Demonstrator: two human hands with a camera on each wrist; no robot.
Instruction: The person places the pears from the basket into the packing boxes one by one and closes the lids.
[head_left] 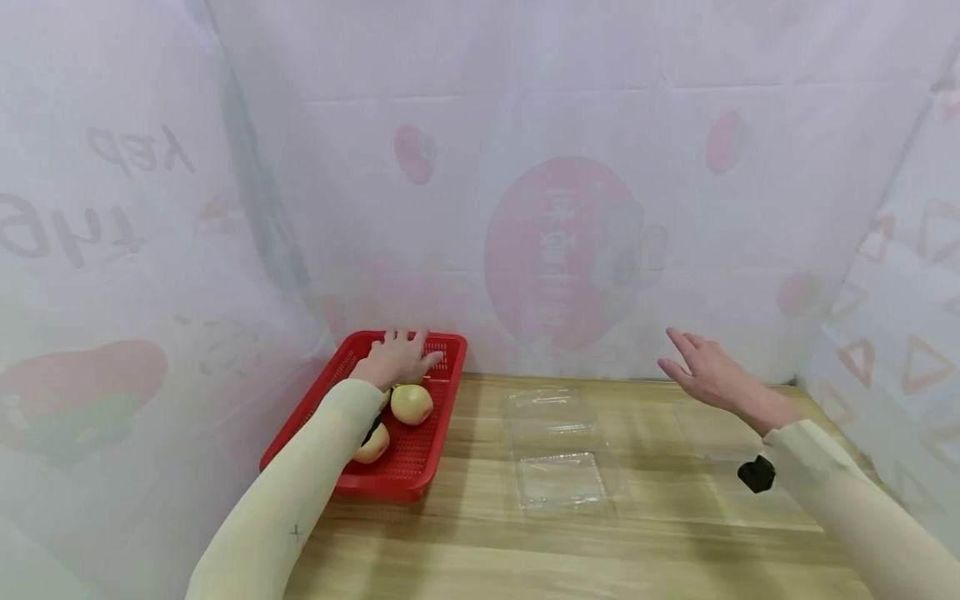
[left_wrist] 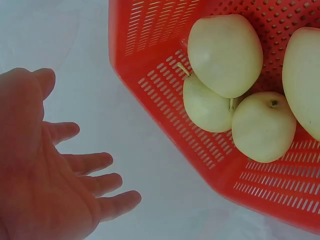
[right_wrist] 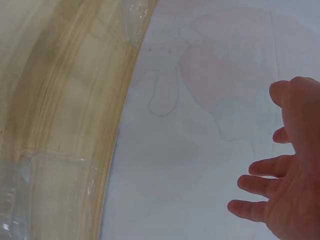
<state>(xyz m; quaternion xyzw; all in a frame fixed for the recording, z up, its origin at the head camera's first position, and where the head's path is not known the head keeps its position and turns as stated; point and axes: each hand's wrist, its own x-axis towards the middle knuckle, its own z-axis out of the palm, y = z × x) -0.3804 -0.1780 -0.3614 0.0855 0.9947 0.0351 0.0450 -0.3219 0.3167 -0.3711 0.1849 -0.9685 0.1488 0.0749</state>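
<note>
At the left of the head view, the red perforated plastic basket [head_left: 408, 467] sits on the pale wooden desk [head_left: 570, 542], pushed against the white printed backdrop sheet [head_left: 525, 125]. The left hand [head_left: 396, 360] hovers over the basket's far end with its grip open, fingers spread and relaxed, holding nothing. In the left wrist view the same hand [left_wrist: 45, 175] sits at lower left, apart from the round pale yellow-green pears [left_wrist: 225, 52] clustered at upper right, four of them pressed together in a corner. Because they lean on one another, lifting one could well let its neighbours roll, and a loose hold on such smooth skin might slip. The basket lies near the desk's left edge, so a nudge from the sleeve could shove it towards the drop.

In the middle of the head view lies a clear, thin plastic clamshell tray [head_left: 558, 450], opened flat; it looks light and could skid or flip if bumped.

At the right, the right hand [head_left: 708, 375] hangs above the desk, grip open and empty, close to the backdrop, which it could snag.
</note>
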